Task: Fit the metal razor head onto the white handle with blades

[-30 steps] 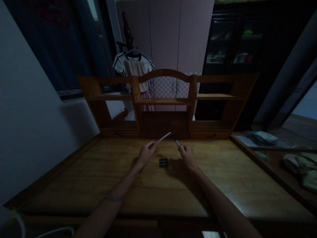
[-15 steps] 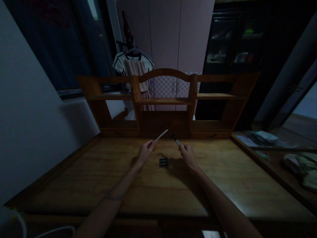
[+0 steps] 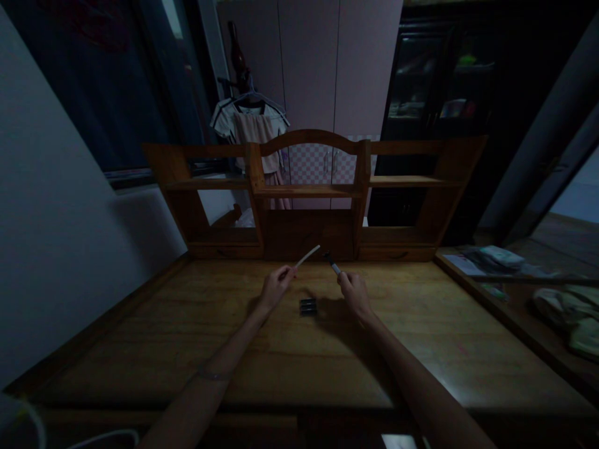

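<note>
My left hand [image 3: 276, 288] is closed around the lower end of a thin white strip [image 3: 309, 255], which slants up and to the right. My right hand [image 3: 354, 292] grips a slim tool [image 3: 335, 267] with a pale grey shaft and a dark, small head; its exact kind is too dim to make out. The tool's head and the strip's tip are close together but apart. On the desk between my forearms lies a small dark striped object [image 3: 308, 306], like a few black bars side by side.
The wooden desk [image 3: 187, 349] has a shelf unit [image 3: 309, 191] along its back edge. To the right, a lower surface carries papers and a white packet [image 3: 503, 257] and a bundle of cloth [image 3: 561, 312]. A white cable [image 3: 105, 434] runs at the lower left.
The strip's tip has shifted slightly right, toward the tool's head. Both hands keep their grip and nearly the same place; the whole view has moved a little.
</note>
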Demonstrator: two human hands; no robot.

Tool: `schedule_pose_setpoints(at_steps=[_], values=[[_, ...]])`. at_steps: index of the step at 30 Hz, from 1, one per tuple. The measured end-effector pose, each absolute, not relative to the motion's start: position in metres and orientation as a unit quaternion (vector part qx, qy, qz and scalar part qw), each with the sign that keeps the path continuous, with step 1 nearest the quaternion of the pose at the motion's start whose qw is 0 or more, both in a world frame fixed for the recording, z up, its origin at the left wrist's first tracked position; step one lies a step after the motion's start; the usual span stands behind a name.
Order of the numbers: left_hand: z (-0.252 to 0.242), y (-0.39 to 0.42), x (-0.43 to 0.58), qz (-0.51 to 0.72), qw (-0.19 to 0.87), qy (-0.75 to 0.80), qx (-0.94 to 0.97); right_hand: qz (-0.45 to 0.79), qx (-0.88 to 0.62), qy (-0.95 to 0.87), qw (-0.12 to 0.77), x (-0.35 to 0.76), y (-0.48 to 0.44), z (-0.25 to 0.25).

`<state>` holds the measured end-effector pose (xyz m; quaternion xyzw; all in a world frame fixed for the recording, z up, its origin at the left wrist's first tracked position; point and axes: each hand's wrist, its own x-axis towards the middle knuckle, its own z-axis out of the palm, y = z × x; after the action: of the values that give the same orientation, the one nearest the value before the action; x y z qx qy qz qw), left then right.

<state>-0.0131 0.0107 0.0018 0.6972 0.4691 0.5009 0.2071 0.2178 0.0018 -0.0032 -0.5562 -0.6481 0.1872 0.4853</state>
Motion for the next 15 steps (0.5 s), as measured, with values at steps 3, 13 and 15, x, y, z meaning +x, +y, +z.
schedule_pose_setpoints(at_steps=[3, 13, 15], values=[[0.0, 0.0115, -0.0125, 0.49, 0.215, 0.462, 0.707, 0.188, -0.554, -0.655, 0.478, 0.2182, 0.0012, -0.003], [-0.0027, 0.0148, -0.0133, 0.492, 0.209, 0.479, 0.696, 0.182, -0.557, -0.655, 0.478, 0.2179, 0.0005, -0.0034], [-0.0017, 0.0136, -0.0125, 0.485, 0.216, 0.47, 0.705, 0.18, -0.562, -0.656, 0.471, 0.2172, 0.0008, -0.0028]])
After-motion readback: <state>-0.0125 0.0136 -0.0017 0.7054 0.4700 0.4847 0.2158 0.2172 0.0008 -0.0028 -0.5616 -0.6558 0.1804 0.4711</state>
